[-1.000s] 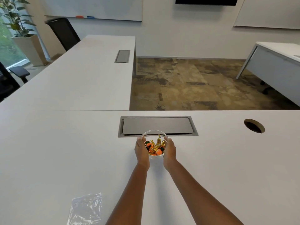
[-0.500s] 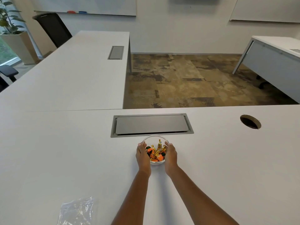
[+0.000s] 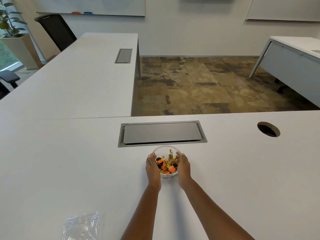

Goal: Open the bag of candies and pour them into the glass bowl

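White desk [image 3: 69, 170] | your left hand [image 3: 153, 168] and right hand [image 3: 183, 168] cup the glass bowl [image 3: 167, 148], candies [image 3: 167, 164] inside | bag [image 3: 81, 226] lies empty | pour looks done; release next.

My left hand [image 3: 153, 168] and my right hand [image 3: 183, 168] are cupped around the sides of the glass bowl [image 3: 166, 148], one on each side, and the bowl sits on the white table [image 3: 69, 170] near the middle, just in front of the gray lid [image 3: 161, 132] set into the table's far edge. Inside the bowl is a little pile of candies [image 3: 167, 164] in orange, gold and dark green wrappers. The clear plastic bag [image 3: 82, 226] lies flat by the near edge of the table, well apart from the bowl on my left, and a round hole [image 3: 268, 129] is in the table toward the far right corner.
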Available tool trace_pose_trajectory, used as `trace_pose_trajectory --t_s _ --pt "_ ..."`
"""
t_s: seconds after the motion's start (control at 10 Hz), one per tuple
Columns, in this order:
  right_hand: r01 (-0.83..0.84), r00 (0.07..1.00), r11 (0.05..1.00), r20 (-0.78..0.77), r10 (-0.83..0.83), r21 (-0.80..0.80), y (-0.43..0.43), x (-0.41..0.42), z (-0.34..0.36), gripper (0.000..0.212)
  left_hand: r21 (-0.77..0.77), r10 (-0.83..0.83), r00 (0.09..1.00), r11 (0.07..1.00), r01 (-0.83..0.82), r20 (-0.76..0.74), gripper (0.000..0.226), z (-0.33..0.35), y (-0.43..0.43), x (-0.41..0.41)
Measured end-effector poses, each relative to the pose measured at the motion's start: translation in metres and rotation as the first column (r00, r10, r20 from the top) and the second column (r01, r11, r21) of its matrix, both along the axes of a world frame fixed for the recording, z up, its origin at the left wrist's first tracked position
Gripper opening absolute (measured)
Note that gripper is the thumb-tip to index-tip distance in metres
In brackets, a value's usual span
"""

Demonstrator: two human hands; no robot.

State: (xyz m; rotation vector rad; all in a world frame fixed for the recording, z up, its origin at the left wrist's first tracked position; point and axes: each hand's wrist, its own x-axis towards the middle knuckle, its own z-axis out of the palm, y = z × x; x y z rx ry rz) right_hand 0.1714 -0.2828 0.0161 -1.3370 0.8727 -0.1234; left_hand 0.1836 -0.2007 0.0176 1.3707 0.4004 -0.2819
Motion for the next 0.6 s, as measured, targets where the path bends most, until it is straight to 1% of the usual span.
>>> trace_pose_trajectory --t_s 0.1,0.2,0.3,0.4,0.5,0.6 --pt "0.010 1.000 1.000 0.008 -0.010 0.021 -0.003 -0.004 0.002 0.043 0.026 0.017 1.000 1.000 -0.017 -0.001 0.047 0.000 0.004 -0.001" --pt "0.035 0.999 0.997 0.002 -0.035 -0.062 -0.006 -0.014 0.002 0.043 0.210 0.042 0.998 0.976 -0.052 0.051 0.047 -0.006 0.015 -0.008" --pt "-0.011 1.000 0.954 -0.014 0.007 -0.299 -0.010 -0.030 -0.002 0.041 0.526 -0.076 0.983 0.850 -0.023 0.165 0.044 -0.016 0.033 -0.018" --pt "-0.130 0.991 0.817 -0.060 0.116 -0.562 -0.013 -0.050 -0.013 0.038 0.831 -0.354 0.925 0.550 0.083 0.142 0.046 -0.031 0.049 -0.030" --pt "-0.332 0.943 0.579 -0.244 0.228 -0.744 -0.015 -0.064 -0.023 0.043 0.961 -0.534 0.844 0.254 0.108 0.046 0.050 -0.037 0.058 -0.042" --pt "-0.507 0.857 0.306 -0.432 0.282 -0.806 -0.015 -0.076 -0.036 0.049 0.988 -0.596 0.802 0.100 0.121 -0.038 0.056 -0.042 0.063 -0.055"
